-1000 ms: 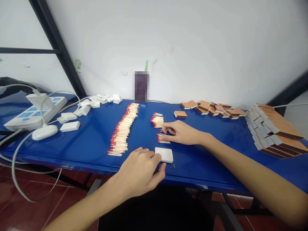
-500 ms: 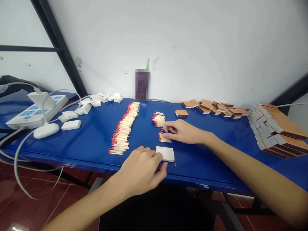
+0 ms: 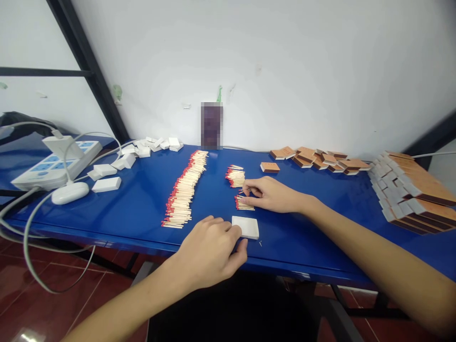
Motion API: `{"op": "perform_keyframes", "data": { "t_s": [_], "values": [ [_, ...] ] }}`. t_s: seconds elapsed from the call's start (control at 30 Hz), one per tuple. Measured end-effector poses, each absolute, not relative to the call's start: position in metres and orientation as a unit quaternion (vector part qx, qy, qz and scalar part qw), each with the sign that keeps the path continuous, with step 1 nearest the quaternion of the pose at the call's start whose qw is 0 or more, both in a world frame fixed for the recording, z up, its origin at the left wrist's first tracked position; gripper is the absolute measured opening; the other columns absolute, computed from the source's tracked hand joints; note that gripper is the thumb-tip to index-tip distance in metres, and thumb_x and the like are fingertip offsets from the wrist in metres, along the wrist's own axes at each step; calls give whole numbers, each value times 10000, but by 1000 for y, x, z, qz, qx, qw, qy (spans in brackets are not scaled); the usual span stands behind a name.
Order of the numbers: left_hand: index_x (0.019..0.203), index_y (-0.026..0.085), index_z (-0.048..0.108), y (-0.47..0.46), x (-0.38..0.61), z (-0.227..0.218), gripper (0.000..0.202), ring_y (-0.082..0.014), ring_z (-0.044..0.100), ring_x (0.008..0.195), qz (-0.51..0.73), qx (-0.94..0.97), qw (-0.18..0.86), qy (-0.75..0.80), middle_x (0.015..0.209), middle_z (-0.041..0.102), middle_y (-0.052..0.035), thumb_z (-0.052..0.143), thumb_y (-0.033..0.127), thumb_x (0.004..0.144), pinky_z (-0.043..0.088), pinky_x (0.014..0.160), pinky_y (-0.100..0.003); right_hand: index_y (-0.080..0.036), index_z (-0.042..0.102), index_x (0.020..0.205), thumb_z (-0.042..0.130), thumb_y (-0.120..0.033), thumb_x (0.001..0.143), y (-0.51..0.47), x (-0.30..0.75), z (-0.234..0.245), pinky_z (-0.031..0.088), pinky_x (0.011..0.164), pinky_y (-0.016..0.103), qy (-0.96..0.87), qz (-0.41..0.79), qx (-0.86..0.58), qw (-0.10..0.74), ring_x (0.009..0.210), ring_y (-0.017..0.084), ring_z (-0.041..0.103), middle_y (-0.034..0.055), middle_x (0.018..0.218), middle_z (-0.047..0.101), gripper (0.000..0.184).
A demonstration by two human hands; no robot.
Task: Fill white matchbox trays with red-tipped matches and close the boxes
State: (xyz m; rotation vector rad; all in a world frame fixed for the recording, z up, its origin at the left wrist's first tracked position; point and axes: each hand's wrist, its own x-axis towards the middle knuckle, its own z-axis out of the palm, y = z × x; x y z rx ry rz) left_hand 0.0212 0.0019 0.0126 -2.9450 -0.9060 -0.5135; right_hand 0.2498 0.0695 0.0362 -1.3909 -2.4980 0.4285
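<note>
My left hand [image 3: 210,249] rests at the near edge of the blue table [image 3: 142,209], its thumb and fingers closed on the left side of a white matchbox tray [image 3: 245,227]. My right hand [image 3: 272,194] lies farther back, fingers curled and pinching at a small bunch of red-tipped matches [image 3: 242,204]. Just behind it sits a second small pile of matches [image 3: 235,177]. A long row of matches [image 3: 185,187] runs down the table to the left of both hands.
White trays [image 3: 107,183] lie scattered at the left near a power strip [image 3: 53,164], a white adapter [image 3: 69,192] and grey cables. Orange-brown matchbox sleeves [image 3: 320,159] lie at the back right, one lone sleeve [image 3: 270,166] nearer, and a big stack [image 3: 409,194] at far right.
Both hands have stayed almost where they were; the right fingers shifted slightly over the small bunch of matches. The view has tilted a little.
</note>
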Motion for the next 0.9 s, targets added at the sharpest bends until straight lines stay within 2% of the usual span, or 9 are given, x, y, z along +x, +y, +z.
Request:
{"op": "perform_keyframes", "data": {
  "t_s": [0.23,0.5,0.7,0.9],
  "values": [
    [730,190,532,2,20,13,248,-205,549,613,-165,-943,13,-288,662,576,0,472,241,965,354,627,-361,-199,481,760,482,-487,956,71,250,35,266,562,262,-854,155,-477,137,551,101,380,-49,616,457,348],
    [723,186,534,1,20,12,253,-203,551,610,-172,-943,11,-284,658,575,-3,472,242,961,357,628,-360,-200,487,762,546,-456,923,71,249,35,264,560,261,-849,152,-489,131,551,101,378,-53,615,458,308],
    [732,178,548,1,20,13,252,-200,556,614,-173,-943,3,-284,658,577,-15,464,234,963,365,633,-340,-198,477,759,450,-461,974,71,250,35,267,565,267,-855,164,-469,146,563,109,370,-47,616,441,341],
    [730,180,544,2,20,12,253,-206,562,617,-175,-942,4,-285,667,584,-15,463,236,963,377,640,-347,-183,583,820,477,-388,950,70,252,35,284,571,264,-848,189,-459,186,554,109,366,-50,601,430,265]
  ]
}}
